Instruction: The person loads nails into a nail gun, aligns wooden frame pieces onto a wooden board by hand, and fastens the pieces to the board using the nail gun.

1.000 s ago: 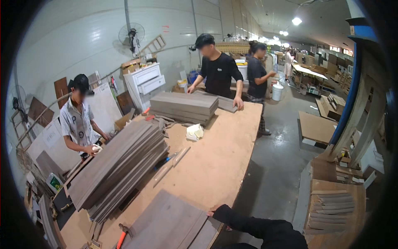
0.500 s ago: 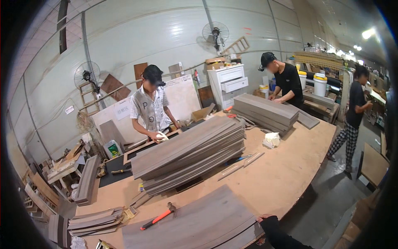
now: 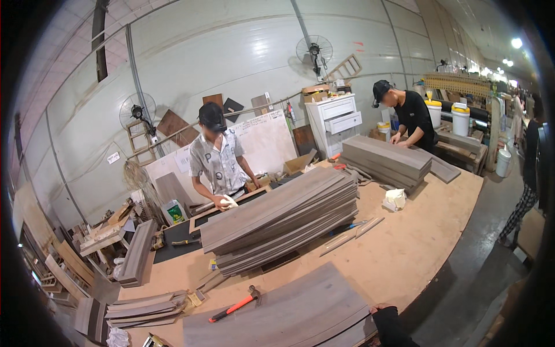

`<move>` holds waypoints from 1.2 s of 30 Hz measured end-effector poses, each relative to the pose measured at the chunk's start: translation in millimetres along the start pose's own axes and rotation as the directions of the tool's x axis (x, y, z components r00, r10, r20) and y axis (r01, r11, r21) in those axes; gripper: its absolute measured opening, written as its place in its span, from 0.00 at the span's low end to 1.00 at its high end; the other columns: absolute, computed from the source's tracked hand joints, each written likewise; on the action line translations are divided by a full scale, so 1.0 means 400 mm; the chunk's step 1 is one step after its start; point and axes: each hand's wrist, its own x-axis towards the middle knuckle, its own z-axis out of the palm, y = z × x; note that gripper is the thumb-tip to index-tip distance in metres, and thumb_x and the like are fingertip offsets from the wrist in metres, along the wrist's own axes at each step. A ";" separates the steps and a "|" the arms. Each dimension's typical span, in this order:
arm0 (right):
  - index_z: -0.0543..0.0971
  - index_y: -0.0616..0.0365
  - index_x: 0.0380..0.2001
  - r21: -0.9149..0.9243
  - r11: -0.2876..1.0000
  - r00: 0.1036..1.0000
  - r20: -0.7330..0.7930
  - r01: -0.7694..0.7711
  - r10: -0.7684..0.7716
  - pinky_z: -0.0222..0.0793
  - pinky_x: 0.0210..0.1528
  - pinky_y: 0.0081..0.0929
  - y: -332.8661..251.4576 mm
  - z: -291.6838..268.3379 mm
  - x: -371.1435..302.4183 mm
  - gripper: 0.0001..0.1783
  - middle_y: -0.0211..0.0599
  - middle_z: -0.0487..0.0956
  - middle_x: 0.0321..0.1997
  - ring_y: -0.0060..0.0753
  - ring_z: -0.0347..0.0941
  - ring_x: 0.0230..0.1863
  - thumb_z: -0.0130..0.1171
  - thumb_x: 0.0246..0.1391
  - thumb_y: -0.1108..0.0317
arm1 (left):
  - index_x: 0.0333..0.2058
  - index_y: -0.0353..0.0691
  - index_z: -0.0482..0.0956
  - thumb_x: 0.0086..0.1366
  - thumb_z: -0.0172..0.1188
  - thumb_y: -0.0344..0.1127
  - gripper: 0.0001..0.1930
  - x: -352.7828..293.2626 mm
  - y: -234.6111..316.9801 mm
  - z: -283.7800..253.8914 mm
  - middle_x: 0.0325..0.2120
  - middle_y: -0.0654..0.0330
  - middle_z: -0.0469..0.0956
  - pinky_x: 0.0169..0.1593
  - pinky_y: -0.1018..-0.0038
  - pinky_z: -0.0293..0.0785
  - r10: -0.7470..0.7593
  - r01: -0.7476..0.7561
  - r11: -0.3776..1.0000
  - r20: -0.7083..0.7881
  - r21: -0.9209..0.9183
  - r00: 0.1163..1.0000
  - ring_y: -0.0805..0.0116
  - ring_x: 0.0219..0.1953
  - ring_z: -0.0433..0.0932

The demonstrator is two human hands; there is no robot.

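My right hand point(image 3: 381, 308) is at the right end of a grey-brown wood board point(image 3: 289, 306), its fingers closed at the edge; the dark sleeve hides part of the hand. The wide, flat board lies on the near part of the workbench. On its left part rests a hammer point(image 3: 236, 305) with an orange and black handle, untouched. My left hand is out of view. Just beyond the board stands a tall, uneven stack of similar boards point(image 3: 283, 222).
Thin wood strips point(image 3: 144, 308) are heaped at the near left. Across the workbench point(image 3: 404, 248), one person handles a white cloth point(image 3: 229, 202) and another leans over a second board stack point(image 3: 386, 161). A crumpled pale bundle point(image 3: 395, 199) lies at right. A third person is at the far right.
The view has shifted, so the bench appears farther right and lower. My right hand stays at the board's end. The person at the far right has moved toward the picture's rim.
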 end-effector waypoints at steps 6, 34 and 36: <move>0.79 0.56 0.25 0.007 0.996 0.996 0.025 0.089 -0.090 0.67 0.30 0.29 -0.084 -0.055 -0.001 0.15 0.40 0.76 0.20 0.36 0.73 0.26 0.57 0.39 0.55 | 0.23 0.38 0.72 0.43 0.62 0.40 0.13 0.022 0.016 -0.034 0.20 0.53 0.70 0.32 0.64 0.69 0.016 -0.016 1.000 -0.008 0.008 1.000 0.55 0.26 0.71; 0.76 0.51 0.15 -0.434 0.663 0.777 0.160 0.610 -0.609 0.66 0.26 0.39 -0.061 0.076 0.392 0.11 0.39 0.75 0.19 0.41 0.71 0.22 0.50 0.35 0.57 | 0.26 0.37 0.72 0.44 0.62 0.41 0.15 0.245 0.850 0.360 0.24 0.52 0.70 0.34 0.63 0.68 0.504 -0.468 0.858 0.169 -0.211 0.847 0.54 0.30 0.71; 0.76 0.52 0.15 -0.436 0.681 0.795 0.153 0.588 -0.587 0.66 0.27 0.39 -0.065 0.085 0.403 0.12 0.39 0.75 0.19 0.42 0.71 0.23 0.50 0.35 0.57 | 0.27 0.37 0.72 0.44 0.62 0.41 0.15 0.244 0.871 0.371 0.24 0.52 0.70 0.34 0.63 0.68 0.512 -0.475 0.853 0.174 -0.215 0.841 0.54 0.30 0.71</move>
